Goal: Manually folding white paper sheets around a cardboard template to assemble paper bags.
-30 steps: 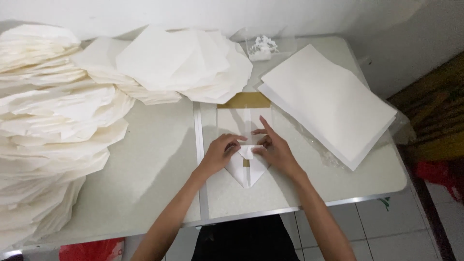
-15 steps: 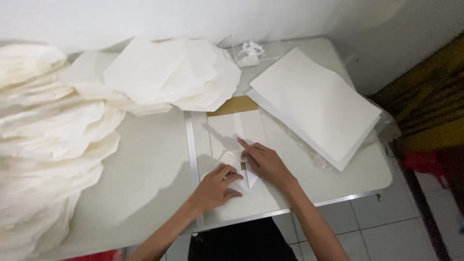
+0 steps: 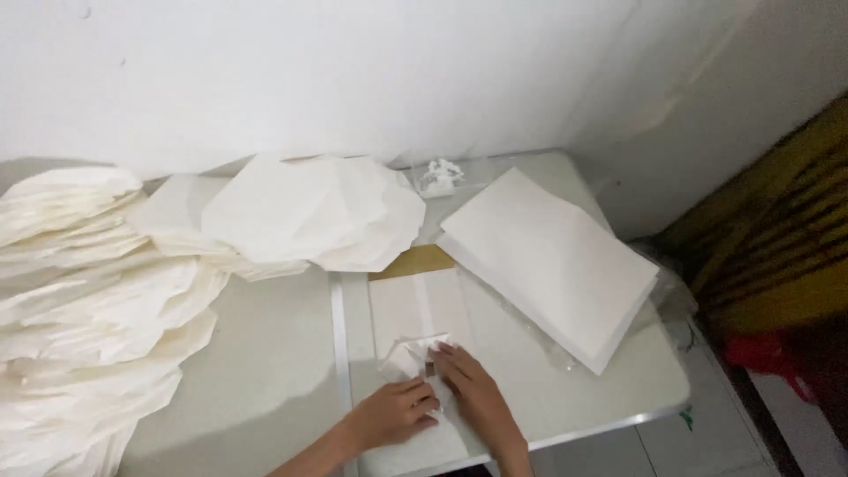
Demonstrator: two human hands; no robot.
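Near the worktop's front edge, both hands press a small folded white paper. Left hand fingers curled onto it; right hand fingers flat, together. Flat sheet stack to the right.

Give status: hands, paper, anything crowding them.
Left hand and right hand both pressing the small folded white paper. Paper lies on a flat sheet. Stack of white sheets to the right, apart.

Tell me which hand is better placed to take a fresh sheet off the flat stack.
Probably the right hand: the flat stack of white sheets lies on its side, while the left hand rests on the small folded paper.
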